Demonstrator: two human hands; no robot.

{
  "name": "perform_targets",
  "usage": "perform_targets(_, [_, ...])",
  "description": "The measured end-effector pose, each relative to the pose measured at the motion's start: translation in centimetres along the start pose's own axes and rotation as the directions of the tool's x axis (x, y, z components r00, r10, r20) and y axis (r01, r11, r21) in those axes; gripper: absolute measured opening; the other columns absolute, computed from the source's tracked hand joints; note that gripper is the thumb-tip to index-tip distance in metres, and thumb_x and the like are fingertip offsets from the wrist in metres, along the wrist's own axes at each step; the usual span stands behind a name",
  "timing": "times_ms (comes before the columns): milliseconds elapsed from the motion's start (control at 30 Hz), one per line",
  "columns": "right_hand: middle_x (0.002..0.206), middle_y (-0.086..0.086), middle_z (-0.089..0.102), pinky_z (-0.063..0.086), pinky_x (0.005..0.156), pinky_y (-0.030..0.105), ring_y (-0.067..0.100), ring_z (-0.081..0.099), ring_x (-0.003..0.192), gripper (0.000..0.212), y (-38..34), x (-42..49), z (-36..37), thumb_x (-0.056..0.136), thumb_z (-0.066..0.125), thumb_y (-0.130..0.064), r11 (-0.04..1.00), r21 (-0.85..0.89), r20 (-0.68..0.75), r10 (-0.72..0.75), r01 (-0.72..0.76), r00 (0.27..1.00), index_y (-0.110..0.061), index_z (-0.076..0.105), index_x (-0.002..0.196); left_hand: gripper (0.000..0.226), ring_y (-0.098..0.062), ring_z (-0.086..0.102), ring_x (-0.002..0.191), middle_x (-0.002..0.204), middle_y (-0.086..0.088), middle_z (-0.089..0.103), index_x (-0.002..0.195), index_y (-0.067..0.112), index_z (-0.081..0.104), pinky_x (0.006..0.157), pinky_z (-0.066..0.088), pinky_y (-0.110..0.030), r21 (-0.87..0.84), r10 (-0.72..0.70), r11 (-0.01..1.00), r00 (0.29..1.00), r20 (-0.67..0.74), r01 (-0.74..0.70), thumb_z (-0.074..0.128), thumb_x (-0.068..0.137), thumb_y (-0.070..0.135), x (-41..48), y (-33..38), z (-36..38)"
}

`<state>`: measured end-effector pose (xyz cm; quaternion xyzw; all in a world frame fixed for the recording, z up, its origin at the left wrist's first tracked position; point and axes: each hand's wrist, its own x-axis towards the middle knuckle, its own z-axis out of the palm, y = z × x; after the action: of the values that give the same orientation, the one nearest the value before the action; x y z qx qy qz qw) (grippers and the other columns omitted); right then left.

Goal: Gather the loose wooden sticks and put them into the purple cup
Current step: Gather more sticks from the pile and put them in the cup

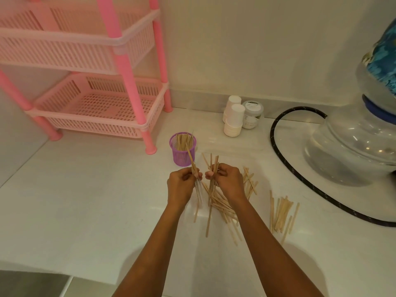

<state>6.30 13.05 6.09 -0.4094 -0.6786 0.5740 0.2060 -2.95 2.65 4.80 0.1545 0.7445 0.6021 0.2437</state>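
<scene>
Sticks (220, 204) are lying loose on the worktop (107, 211) near the cup (182, 156). Left grip (182, 185) is pinching a few just beside the cup. Right grip (227, 181) is holding more, all crooked. Those could be catching the rim and tipping the cup over.

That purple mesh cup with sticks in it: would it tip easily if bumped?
Probably yes. The purple cup looks like thin mesh, so it is likely light. The sticks in it lean and reach its rim, so it may be slightly top-heavy. It stands on a smooth, glossy counter, so a nudge might slide it instead.
</scene>
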Motion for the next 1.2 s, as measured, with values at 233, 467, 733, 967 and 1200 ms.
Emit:
perform_targets(233, [0.078,-0.002,0.076,0.059,0.081,0.043,0.013,0.073,0.078,0.013,-3.0,1.0,1.3,0.081,0.075,-0.020,0.988,0.083,-0.024,-0.132,0.133,0.991,-0.031,0.070,0.077,0.016,-0.021,0.071,0.094,0.089,-0.005,0.076,0.095,0.017,0.076,0.093,0.054,-0.046,-0.102,0.149,0.984,0.989,0.011,-0.147,0.062,0.088,0.013,1.5,2.5,-0.6])
perform_targets(467, [0.082,-0.003,0.076,0.058,0.084,0.036,0.012,0.073,0.084,0.022,-6.6,3.0,2.7,0.083,0.072,-0.014,0.953,0.188,-0.077,-0.228,0.239,0.970,-0.036,0.072,0.080,0.018,-0.019,0.071,0.094,0.092,-0.003,0.076,0.099,0.015,0.076,0.091,0.055,-0.039,-0.133,0.215,0.967,0.976,-0.024,-0.216,0.062,0.087,0.010,3.9,6.0,-1.7])
perform_targets(733, [0.090,0.002,0.075,0.059,0.082,0.039,0.017,0.071,0.088,0.023,-9.5,7.0,5.6,0.085,0.065,-0.009,0.934,0.188,-0.130,-0.283,0.304,0.950,-0.020,0.072,0.104,0.027,-0.015,0.072,0.086,0.087,-0.001,0.075,0.083,0.026,0.070,0.081,0.057,-0.028,-0.162,0.209,0.959,0.967,-0.146,-0.231,0.063,0.087,0.000,7.7,8.8,-2.5])
perform_targets(967, [0.087,-0.001,0.071,0.057,0.083,0.035,0.017,0.068,0.087,0.010,-8.6,9.1,7.6,0.088,0.062,-0.008,0.953,0.035,-0.134,-0.295,0.302,0.946,-0.012,0.069,0.094,0.025,-0.017,0.070,0.087,0.088,-0.001,0.072,0.089,0.021,0.069,0.082,0.058,-0.030,-0.055,0.263,0.960,0.950,-0.167,-0.275,0.058,0.088,-0.001,9.7,7.2,-2.3])
perform_targets(1200, [0.094,0.001,0.067,0.049,0.072,0.008,0.011,0.063,0.088,0.019,-7.2,9.6,8.3,0.088,0.063,-0.005,0.957,0.080,-0.091,-0.270,0.277,0.959,-0.015,0.062,0.105,0.019,-0.014,0.066,0.092,0.097,0.000,0.070,0.107,0.009,0.068,0.088,0.055,-0.026,0.068,0.299,0.954,0.943,-0.149,-0.292,0.062,0.090,0.005,10.6,5.8,-2.4])
